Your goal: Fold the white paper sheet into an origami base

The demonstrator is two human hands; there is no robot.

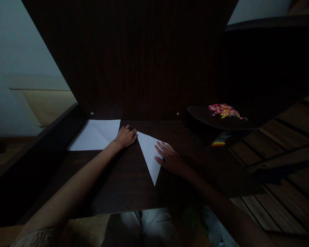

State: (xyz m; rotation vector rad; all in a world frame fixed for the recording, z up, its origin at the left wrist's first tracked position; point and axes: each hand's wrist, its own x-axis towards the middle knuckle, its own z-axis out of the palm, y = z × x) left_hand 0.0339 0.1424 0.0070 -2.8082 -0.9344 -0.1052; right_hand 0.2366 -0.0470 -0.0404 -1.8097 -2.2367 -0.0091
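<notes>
A white sheet of paper, folded into a narrow triangle, lies on the dark wooden desk with one point towards me. My left hand rests palm down at its upper left corner, fingertips touching the corner or just beside it. The fingers are slightly bent and not wrapped round anything. Across the paper's right side lies my right hand, flat with its fingers spread, covering part of that edge. Left of my left hand is a stack of white paper, with a diagonal crease on the top sheet.
A pile of small pink, yellow and red pieces sits on a curved dark shelf at the right. A dark panel rises behind the desk, and a side board bounds its left. Wooden slats are at the right.
</notes>
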